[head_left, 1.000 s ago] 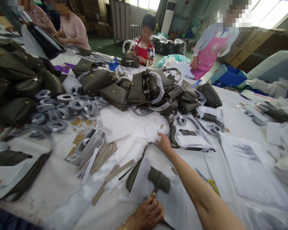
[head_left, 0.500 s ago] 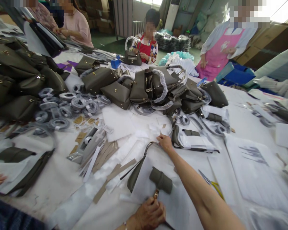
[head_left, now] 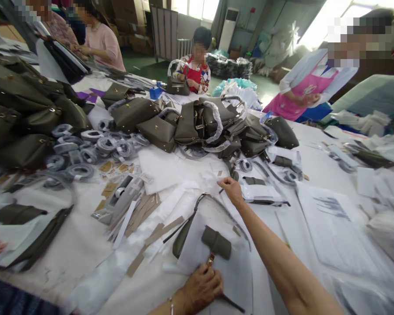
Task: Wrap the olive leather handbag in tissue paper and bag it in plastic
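While the L hand (head_left: 202,286) is pinching the gold clasp (head_left: 210,260) in a closed grip, the olive bag (head_left: 183,238) is lying on the white bench (head_left: 92,210), w/ a white sheet (head_left: 238,275) covering part of it; contents aren't showing. The R hand (head_left: 230,190) is hanging nr the packed bag (head_left: 262,193), its grip bunched small; can't tell if it's holding anything. Wrapped strap coils (head_left: 81,171) are lying L, nr heaped bags (head_left: 15,92). Across the bench, a co-worker in red apron (head_left: 197,73) is handling a small handbag (head_left: 178,86) nr a blue box (head_left: 155,92); a person in pink apron (head_left: 310,89) is standing back R.
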